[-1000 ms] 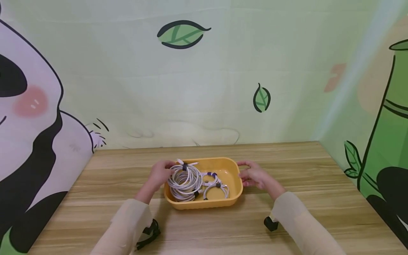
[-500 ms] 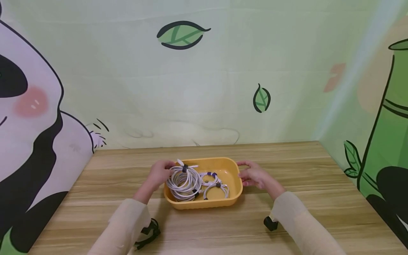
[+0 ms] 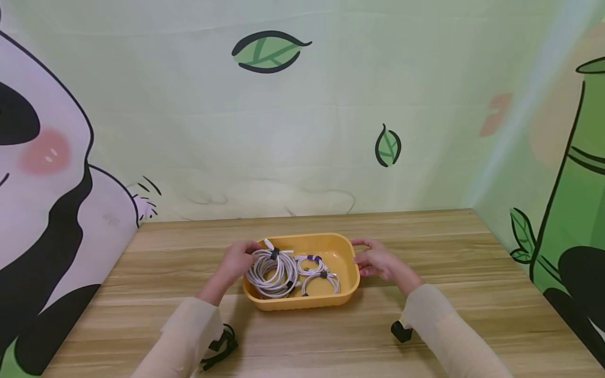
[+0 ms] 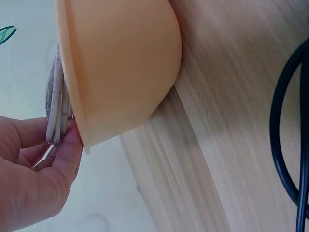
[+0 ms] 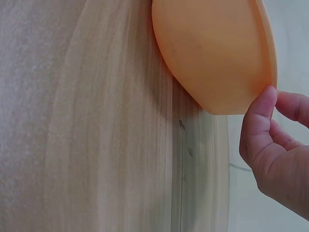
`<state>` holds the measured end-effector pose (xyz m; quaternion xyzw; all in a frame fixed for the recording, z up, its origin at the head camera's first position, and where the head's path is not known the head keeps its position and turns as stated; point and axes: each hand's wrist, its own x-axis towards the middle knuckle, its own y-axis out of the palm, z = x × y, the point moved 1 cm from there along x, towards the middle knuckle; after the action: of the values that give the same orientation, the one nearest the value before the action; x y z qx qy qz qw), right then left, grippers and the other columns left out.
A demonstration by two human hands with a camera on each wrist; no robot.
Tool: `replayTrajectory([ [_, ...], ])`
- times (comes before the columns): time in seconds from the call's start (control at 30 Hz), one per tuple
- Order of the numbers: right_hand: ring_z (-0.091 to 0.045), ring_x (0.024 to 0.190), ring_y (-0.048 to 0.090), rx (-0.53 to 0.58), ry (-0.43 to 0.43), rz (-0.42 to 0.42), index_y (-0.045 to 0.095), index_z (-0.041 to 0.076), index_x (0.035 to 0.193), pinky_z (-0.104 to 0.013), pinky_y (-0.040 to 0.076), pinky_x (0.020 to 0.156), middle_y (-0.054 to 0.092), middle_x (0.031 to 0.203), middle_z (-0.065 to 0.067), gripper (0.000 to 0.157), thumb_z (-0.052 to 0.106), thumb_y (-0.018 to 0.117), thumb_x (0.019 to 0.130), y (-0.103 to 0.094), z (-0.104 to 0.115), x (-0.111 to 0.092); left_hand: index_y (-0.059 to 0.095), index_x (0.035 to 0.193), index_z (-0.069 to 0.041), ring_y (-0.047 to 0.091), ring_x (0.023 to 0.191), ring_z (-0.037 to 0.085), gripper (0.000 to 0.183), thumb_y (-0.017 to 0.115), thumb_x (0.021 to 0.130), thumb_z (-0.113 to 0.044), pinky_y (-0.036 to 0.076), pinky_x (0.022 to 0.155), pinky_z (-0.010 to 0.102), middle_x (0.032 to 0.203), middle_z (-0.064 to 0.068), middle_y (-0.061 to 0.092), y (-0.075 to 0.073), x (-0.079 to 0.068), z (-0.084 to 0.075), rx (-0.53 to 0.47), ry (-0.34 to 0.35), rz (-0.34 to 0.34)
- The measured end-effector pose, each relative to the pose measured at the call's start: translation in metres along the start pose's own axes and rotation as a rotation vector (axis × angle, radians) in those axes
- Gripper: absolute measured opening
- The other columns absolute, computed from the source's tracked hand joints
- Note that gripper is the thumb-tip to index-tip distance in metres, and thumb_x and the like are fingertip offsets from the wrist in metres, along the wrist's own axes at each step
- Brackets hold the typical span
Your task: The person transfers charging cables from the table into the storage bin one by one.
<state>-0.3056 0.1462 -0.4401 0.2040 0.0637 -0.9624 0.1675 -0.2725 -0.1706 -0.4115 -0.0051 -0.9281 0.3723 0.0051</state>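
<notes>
In the head view, a yellow plastic bin sits on the table. At its left end lies a large coil of pale grey cable with dark ties. My left hand pinches the coil's outer edge; in the left wrist view the cable loops show above the bin's rim between thumb and fingers. Two smaller cable coils, one rear and one front, lie to its right inside the bin. My right hand grips the bin's right rim, with a fingertip pressed on the outer wall.
The wood-grain table spreads around the bin and meets a printed backdrop behind it. A black cord hangs at the left sleeve, and a small black device at the right sleeve.
The large cable coil in my left hand has shifted slightly left and sunk flatter into the bin, its plug end tipping lower. My right hand and the bin stay in place.
</notes>
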Motion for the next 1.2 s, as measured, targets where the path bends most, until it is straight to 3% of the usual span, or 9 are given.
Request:
replayTrajectory([
  [0.53,-0.010,0.051,0.051,0.002,-0.005,0.001,0.033,0.008,0.132,-0.019,0.047,0.047,0.056,0.066,-0.004,0.056,-0.004,0.052,0.081,0.001,0.000,-0.001,0.063,0.097,0.002,0.057,0.087,0.025,0.019,0.059,0.079,-0.001,0.048,0.079,0.038,0.094,0.016,0.064,0.002,-0.002,0.005,0.059,0.072,-0.034],
  [0.73,-0.010,0.051,0.050,0.005,-0.006,0.003,0.033,0.008,0.131,-0.019,0.047,0.047,0.056,0.066,-0.003,0.055,-0.004,0.051,0.081,0.001,-0.001,-0.001,0.062,0.101,0.002,0.057,0.091,0.027,0.022,0.059,0.079,-0.002,0.050,0.077,0.037,0.100,0.017,0.063,0.003,-0.004,0.009,0.006,0.041,-0.022],
  [1.03,-0.010,0.051,0.050,0.008,-0.013,0.011,0.032,0.007,0.132,-0.019,0.047,0.047,0.056,0.066,-0.003,0.054,-0.004,0.050,0.082,0.002,0.000,-0.002,0.060,0.105,0.005,0.057,0.096,0.031,0.026,0.059,0.081,-0.004,0.050,0.081,0.037,0.104,0.019,0.061,0.000,-0.009,0.012,-0.121,0.065,-0.018],
  [1.2,-0.010,0.050,0.050,0.010,-0.015,0.014,0.032,0.006,0.132,-0.019,0.047,0.046,0.056,0.065,-0.003,0.054,-0.004,0.050,0.082,0.002,0.000,-0.002,0.057,0.109,0.006,0.055,0.098,0.031,0.029,0.055,0.085,-0.009,0.049,0.082,0.037,0.107,0.020,0.059,-0.003,-0.010,0.012,-0.185,0.028,0.001],
])
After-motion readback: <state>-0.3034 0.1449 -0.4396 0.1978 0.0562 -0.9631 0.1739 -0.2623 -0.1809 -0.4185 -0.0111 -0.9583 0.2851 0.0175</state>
